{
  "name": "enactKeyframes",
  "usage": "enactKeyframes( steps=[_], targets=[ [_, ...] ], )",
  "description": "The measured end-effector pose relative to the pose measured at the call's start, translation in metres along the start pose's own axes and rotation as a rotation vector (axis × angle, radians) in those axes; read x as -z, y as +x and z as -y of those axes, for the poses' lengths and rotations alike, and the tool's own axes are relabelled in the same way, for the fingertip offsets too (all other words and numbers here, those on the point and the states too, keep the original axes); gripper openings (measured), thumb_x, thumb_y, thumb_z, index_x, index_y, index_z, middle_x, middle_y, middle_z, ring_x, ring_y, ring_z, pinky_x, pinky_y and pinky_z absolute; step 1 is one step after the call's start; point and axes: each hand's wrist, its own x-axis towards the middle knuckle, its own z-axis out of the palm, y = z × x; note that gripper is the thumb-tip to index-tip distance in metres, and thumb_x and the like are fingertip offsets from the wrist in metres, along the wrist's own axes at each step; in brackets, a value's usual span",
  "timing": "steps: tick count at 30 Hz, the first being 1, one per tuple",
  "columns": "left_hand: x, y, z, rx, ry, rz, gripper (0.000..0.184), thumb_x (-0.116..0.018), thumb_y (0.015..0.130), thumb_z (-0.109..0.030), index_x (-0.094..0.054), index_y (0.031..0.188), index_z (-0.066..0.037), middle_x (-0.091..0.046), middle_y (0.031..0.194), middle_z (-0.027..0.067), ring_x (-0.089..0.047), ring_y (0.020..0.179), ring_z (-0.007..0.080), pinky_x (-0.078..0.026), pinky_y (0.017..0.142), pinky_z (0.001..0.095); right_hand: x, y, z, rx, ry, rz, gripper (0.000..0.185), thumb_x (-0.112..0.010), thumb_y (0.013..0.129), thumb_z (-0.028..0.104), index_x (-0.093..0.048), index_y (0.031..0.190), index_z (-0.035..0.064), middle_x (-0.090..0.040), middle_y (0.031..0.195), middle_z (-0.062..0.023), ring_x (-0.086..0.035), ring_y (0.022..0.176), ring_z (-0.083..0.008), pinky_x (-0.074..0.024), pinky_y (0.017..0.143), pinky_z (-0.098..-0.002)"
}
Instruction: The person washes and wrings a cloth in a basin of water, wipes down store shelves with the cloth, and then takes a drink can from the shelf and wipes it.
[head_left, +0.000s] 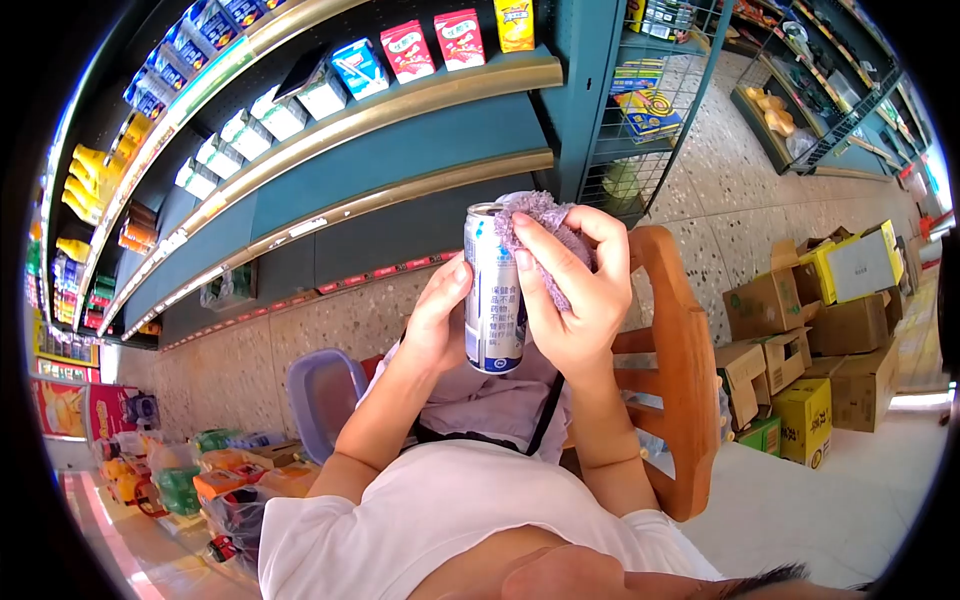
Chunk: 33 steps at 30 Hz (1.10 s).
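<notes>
A tall silver-and-blue drink can [494,300] with printed characters stands upright in front of my chest. My left hand [436,318] grips the can's left side, its thumb pointing up along the wall. On the other side, my right hand [585,290] is closed on a fluffy purple cloth [548,235]. The cloth presses against the can's upper right side near the rim. Part of the cloth is hidden behind my right fingers.
Teal shelves [400,140] with cartons and bottles rise ahead. A purple basin [325,400] sits at my left, and a wooden chair [672,350] at my right. Cardboard boxes [850,375] are piled at the right; bagged goods [180,480] lie at the lower left.
</notes>
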Motion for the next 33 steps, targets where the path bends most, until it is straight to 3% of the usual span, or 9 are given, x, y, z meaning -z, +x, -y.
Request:
enactKeyframes(
  steps=[7, 10, 15, 18, 22, 25, 33],
  targets=[
    [0.009, -0.02, -0.012, -0.144, -0.075, -0.067, 0.057, -0.057, 0.095, -0.042, -0.049, 0.133, -0.001, -0.062, 0.121, 0.0101, -0.06, 0.11, 0.0187, -0.048, 0.096, 0.0347, -0.015, -0.007, 0.019, 0.095, 0.082, 0.145, 0.033, -0.074, 0.074, 0.001, -0.075, 0.106, 0.0081, -0.055, 0.1, -0.0121, -0.057, 0.085, -0.0215, -0.0485, 0.071, -0.0291],
    [0.023, -0.027, -0.014, -0.212, -0.193, -0.068, 0.052, -0.048, 0.1, -0.042, -0.049, 0.132, -0.001, -0.061, 0.121, 0.0171, -0.063, 0.108, 0.0271, -0.052, 0.093, 0.0416, -0.021, -0.014, 0.027, 0.11, 0.114, 0.212, 0.034, -0.075, 0.072, 0.001, -0.076, 0.105, 0.0091, -0.055, 0.1, -0.012, -0.058, 0.084, -0.0218, -0.0488, 0.07, -0.0294],
    [0.019, -0.026, -0.027, -0.313, -0.14, -0.185, 0.059, -0.041, 0.101, -0.045, -0.047, 0.133, 0.004, -0.061, 0.117, 0.0213, -0.065, 0.1, 0.0302, -0.055, 0.087, 0.0424, -0.028, -0.03, 0.034, 0.124, 0.141, 0.27, 0.036, -0.076, 0.07, 0.002, -0.076, 0.105, 0.0118, -0.057, 0.099, -0.0106, -0.059, 0.083, -0.0215, -0.0495, 0.068, -0.03],
    [0.015, -0.022, -0.036, -0.355, -0.171, -0.14, 0.061, -0.04, 0.101, -0.047, -0.046, 0.133, 0.005, -0.06, 0.117, 0.0219, -0.066, 0.098, 0.0304, -0.056, 0.085, 0.0421, -0.026, -0.038, 0.038, 0.118, 0.136, 0.283, 0.041, -0.077, 0.067, 0.003, -0.076, 0.106, 0.0139, -0.058, 0.098, -0.0099, -0.059, 0.08, -0.0225, -0.0497, 0.066, -0.0312],
    [0.02, -0.019, -0.04, -0.367, -0.23, -0.176, 0.062, -0.037, 0.101, -0.047, -0.046, 0.132, 0.006, -0.06, 0.119, 0.0229, -0.066, 0.097, 0.0301, -0.057, 0.085, 0.0427, -0.029, -0.042, 0.042, 0.121, 0.119, 0.297, 0.043, -0.076, 0.065, 0.004, -0.075, 0.106, 0.0162, -0.059, 0.097, -0.0083, -0.057, 0.076, -0.0229, -0.0493, 0.063, -0.0319],
    [0.035, -0.017, -0.043, -0.326, -0.269, -0.15, 0.055, -0.045, 0.1, -0.044, -0.043, 0.137, -0.003, -0.059, 0.12, 0.024, -0.065, 0.1, 0.0322, -0.055, 0.089, 0.0459, -0.035, -0.046, 0.043, 0.113, 0.095, 0.324, 0.04, -0.076, 0.066, 0.005, -0.076, 0.105, 0.0161, -0.059, 0.095, -0.0074, -0.056, 0.075, -0.0228, -0.0489, 0.062, -0.0319],
    [0.068, 0.01, -0.049, -0.196, -0.346, -0.132, 0.062, -0.035, 0.101, -0.049, -0.047, 0.133, 0.003, -0.062, 0.116, 0.0237, -0.066, 0.098, 0.0333, -0.055, 0.086, 0.043, -0.062, -0.038, 0.028, 0.045, 0.089, 0.353, 0.04, -0.076, 0.064, 0.001, -0.077, 0.103, 0.0119, -0.057, 0.098, -0.0113, -0.058, 0.078, -0.0239, -0.0491, 0.066, -0.0314]
  ],
)
